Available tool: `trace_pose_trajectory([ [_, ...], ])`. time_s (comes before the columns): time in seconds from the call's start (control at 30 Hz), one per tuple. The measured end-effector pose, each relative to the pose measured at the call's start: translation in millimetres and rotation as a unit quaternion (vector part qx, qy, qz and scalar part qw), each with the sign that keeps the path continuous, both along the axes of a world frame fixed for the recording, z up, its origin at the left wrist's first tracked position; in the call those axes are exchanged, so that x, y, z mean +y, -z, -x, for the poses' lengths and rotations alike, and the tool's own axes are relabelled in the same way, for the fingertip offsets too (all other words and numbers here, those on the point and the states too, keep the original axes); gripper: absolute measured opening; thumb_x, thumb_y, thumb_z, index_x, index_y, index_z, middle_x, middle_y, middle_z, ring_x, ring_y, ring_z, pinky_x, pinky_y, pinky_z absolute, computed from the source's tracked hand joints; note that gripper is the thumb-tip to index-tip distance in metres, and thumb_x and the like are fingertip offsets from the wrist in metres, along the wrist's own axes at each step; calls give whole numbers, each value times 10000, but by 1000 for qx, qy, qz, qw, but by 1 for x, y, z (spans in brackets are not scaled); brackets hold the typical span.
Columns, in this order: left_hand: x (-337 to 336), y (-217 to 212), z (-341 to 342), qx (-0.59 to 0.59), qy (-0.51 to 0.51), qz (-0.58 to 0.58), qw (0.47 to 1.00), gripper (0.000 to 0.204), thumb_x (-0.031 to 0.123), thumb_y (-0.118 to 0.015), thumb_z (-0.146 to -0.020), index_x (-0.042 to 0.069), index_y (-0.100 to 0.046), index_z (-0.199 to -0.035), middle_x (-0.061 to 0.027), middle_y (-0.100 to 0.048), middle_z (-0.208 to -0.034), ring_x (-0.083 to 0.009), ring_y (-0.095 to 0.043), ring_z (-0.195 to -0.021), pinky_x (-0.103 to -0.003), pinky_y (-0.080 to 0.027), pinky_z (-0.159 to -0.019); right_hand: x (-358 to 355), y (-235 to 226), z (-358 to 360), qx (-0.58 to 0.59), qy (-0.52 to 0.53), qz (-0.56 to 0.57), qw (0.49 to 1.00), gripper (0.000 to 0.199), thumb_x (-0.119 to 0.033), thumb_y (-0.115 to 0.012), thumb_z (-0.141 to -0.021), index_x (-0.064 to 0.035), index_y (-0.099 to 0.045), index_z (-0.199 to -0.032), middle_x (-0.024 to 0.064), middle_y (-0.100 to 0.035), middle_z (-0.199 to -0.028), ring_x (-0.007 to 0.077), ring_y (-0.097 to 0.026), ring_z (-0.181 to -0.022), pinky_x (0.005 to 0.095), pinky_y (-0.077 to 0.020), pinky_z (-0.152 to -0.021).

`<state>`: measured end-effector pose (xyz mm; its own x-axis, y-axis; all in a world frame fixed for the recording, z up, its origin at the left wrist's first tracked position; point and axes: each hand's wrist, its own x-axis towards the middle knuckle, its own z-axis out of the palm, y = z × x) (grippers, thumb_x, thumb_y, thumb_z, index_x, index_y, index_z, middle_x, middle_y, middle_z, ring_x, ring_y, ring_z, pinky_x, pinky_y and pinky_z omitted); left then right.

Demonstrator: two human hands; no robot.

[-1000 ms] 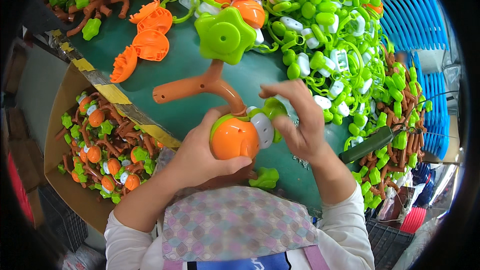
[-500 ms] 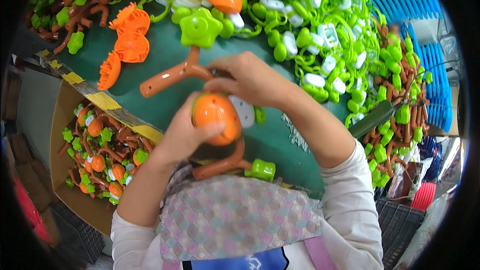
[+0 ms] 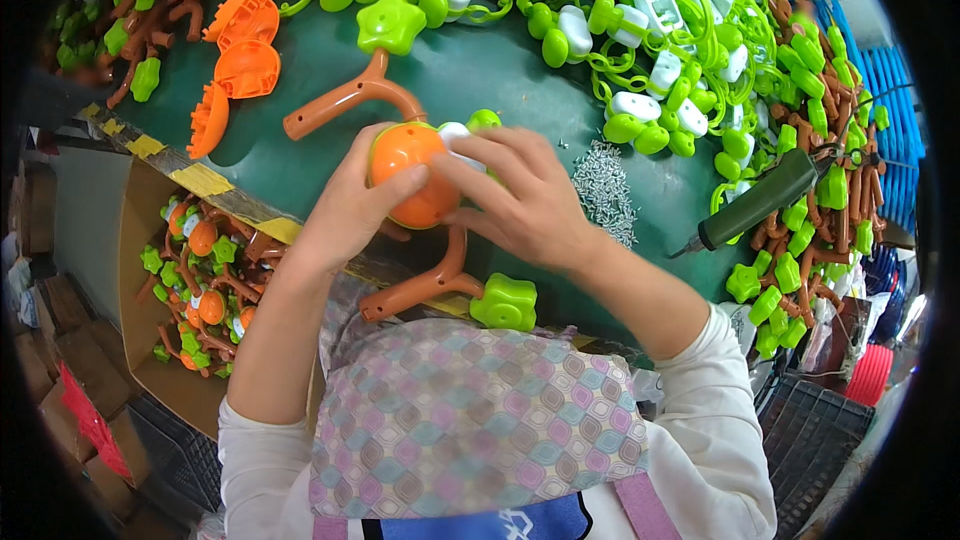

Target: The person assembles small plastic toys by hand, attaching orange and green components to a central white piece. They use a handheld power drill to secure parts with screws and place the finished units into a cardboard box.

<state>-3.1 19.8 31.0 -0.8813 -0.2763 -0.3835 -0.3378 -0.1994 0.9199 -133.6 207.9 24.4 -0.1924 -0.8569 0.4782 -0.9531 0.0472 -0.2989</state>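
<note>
My left hand [image 3: 345, 202] is closed around an orange plastic ball [image 3: 412, 165], its thumb lying across the front. On the ball's right side, my right hand [image 3: 525, 202] presses with bent fingers, partly covering a white piece [image 3: 455, 133] and a small green knob [image 3: 484, 119]. A brown branch-shaped piece [image 3: 350, 98] with a green star-shaped end [image 3: 391, 24] reaches out above the ball. Below it, a second brown branch piece [image 3: 425, 285] carries a green flower-like end [image 3: 505, 304]. Fingers and ball hide where these parts join.
Silvery screws [image 3: 606, 190] lie right of my hands, near a dark green electric screwdriver [image 3: 760, 202]. Green-and-white parts [image 3: 640, 110] heap at the back right. Orange half shells [image 3: 247, 68] lie left. A cardboard box [image 3: 150, 270] beside the table holds several similar toys.
My right hand has moved from the upper branch's joint down to the ball's right side. My left hand still holds the ball. The whole view has shifted, uncovering more screws.
</note>
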Motion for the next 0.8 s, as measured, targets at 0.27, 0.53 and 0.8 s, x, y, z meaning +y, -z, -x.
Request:
trace_pose_trajectory([
  [0.27, 2, 5, 1, -2, -40, -92, 995, 590, 374, -658, -951, 84, -433, -1413, -100, -600, -1245, -208, -665, -1076, -328, -618, -690, 21, 15, -45, -468, 60, -195, 860, 375, -344, -690, -954, 8, -593, -1039, 108, -640, -718, 243, -611, -624, 378, -498, -594],
  [0.53, 12, 9, -9, 20, -16, -114, 993, 592, 365, -638, -968, 92, -403, -1439, -91, -582, -1286, -210, -659, -1103, -347, -623, -736, 24, -1, -16, -602, -33, -270, 751, 298, -303, -659, -993, -13, -622, -1054, 62, -641, -805, 89, -594, -742, 314, -501, -666],
  [0.8, 14, 7, -9, 8, -28, -110, 993, 604, 403, -647, -960, 88, -412, -1419, -89, -603, -1257, -199, -678, -1060, -334, -626, -705, 29, 13, -17, -666, -78, -232, 704, 338, -310, -652, -1000, -5, -612, -1142, 61, -670, -867, 99, -617, -769, 311, -510, -686],
])
